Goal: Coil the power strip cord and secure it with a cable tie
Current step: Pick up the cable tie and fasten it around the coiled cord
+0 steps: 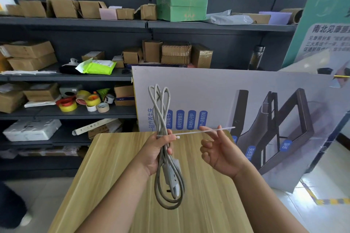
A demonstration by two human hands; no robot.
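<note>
A cable tie (197,132) is circling a coiled power strip cord (161,119).
The left hand (157,151) is gripping the bundle above the wooden table (117,176); the right hand (217,149) is pinching the tie's tail.

Below my arms runs a light wooden table (117,185) with a pale streaked grain, filling the lower middle of the frame — nothing rests on its top. Across the left and upper frame stand dark grey shelves (75,24): cardboard boxes (64,7) and a green box (181,4) on top, tape rolls (83,101) at centre left.
</note>
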